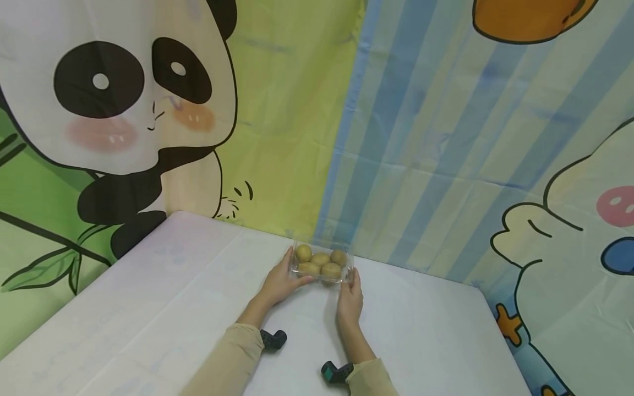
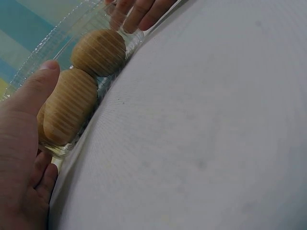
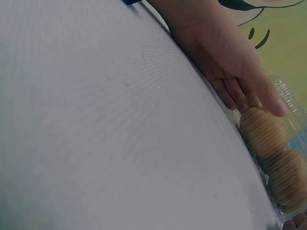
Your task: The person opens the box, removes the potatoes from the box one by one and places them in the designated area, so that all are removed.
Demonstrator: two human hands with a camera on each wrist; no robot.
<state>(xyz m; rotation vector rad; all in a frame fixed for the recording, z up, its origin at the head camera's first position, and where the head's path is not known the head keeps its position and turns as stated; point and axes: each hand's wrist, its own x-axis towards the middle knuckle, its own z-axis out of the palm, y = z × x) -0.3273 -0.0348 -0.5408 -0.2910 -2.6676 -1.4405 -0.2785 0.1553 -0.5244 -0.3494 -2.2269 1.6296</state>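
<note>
A printed cloth with a large panda on its left part stands beyond the white table. Two beige sleeves reach in over the table's near edge. The clear box is near the middle of the table's far edge, well in from both far corners; its long axis runs left to right, roughly along that edge, one short end toward each hand. Whether its base touches the table I cannot tell.

The left hand grips the box's left end, thumb lying along the near side and apart from the other fingers. The right hand holds the right end, also between thumb and fingers, so the box lies between the two hands and just ahead of their wrists. A small black device shows beside the left wrist, another by the right. Inside the box, brown rounded items sit close together in two rows, three behind and two in front, seen through the ribbed plastic
</note>
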